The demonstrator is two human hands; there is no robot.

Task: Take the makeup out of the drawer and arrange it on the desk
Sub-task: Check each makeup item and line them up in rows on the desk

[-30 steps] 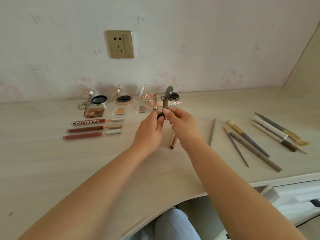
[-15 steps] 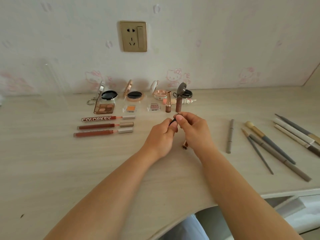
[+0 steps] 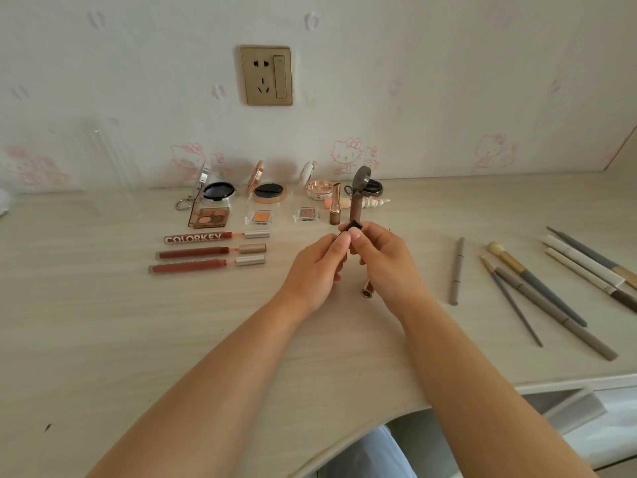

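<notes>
Both hands meet at the middle of the desk (image 3: 103,339) around a small black lipstick (image 3: 351,225). My left hand (image 3: 317,270) and my right hand (image 3: 382,263) pinch it between thumbs and fingers; only its dark top shows. A rose-gold cap (image 3: 366,290) lies on the desk under my right hand. Just behind stand two uncapped lipsticks, a gold one (image 3: 335,208) and a brown one (image 3: 355,208). Three lip gloss tubes (image 3: 210,251) lie in a row at the left, below an eyeshadow palette (image 3: 209,217).
Open compacts (image 3: 265,193) and small eyeshadow pans (image 3: 261,217) line the wall. A grey pencil (image 3: 457,270) and several brushes and pencils (image 3: 551,288) lie at the right. An open drawer (image 3: 565,405) sits below the desk's right edge. A wall socket (image 3: 267,75) is above.
The camera has turned left, so everything sits further right in view. My hands have drawn back from the standing lipsticks towards me, still holding the black lipstick.
</notes>
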